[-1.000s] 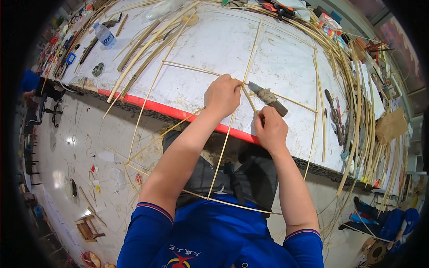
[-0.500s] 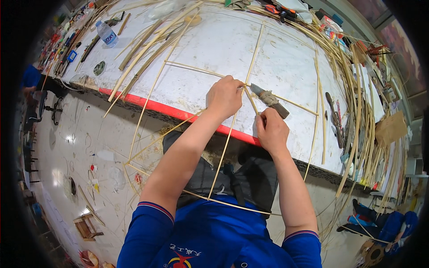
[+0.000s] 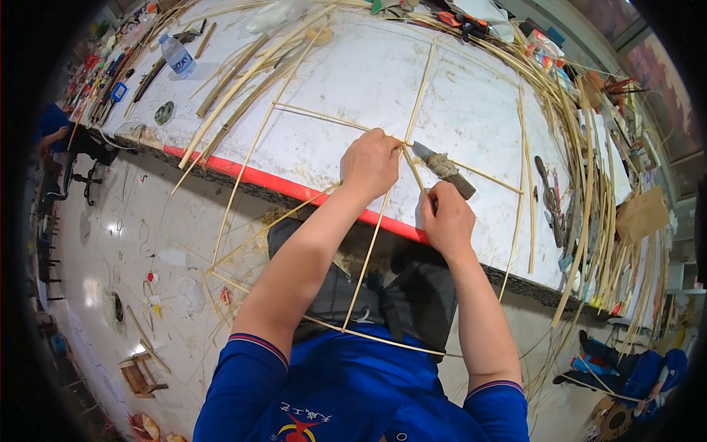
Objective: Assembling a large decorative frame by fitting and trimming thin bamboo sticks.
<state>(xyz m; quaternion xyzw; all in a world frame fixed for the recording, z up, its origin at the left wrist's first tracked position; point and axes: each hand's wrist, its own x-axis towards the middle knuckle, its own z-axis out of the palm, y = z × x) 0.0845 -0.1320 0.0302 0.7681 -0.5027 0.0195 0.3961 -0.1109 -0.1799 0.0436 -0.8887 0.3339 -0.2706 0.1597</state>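
Observation:
A large frame of thin bamboo strips (image 3: 421, 89) spans the table edge and reaches back over my lap. My left hand (image 3: 370, 163) is closed at the frame's middle crossing, its thumb and fingertips pinching the strips there. From that crossing a short bamboo strip (image 3: 414, 169) slants down to my right hand (image 3: 448, 219), which pinches its near end. Just beyond my right hand lies a knife (image 3: 444, 166) with a cloth-wrapped handle, its blade pointing toward the crossing. What sits under my left fingertips is hidden.
Long loose bamboo strips (image 3: 589, 195) pile along the table's right side, and more lie at the left. Pliers (image 3: 551, 199) rest at the right. A water bottle (image 3: 177, 57) stands at the far left. Red trim (image 3: 250, 177) marks the table's front edge; a small stool (image 3: 140, 374) is on the floor.
Both hands keep their grip at nearly the same spots. The frame has shifted very slightly.

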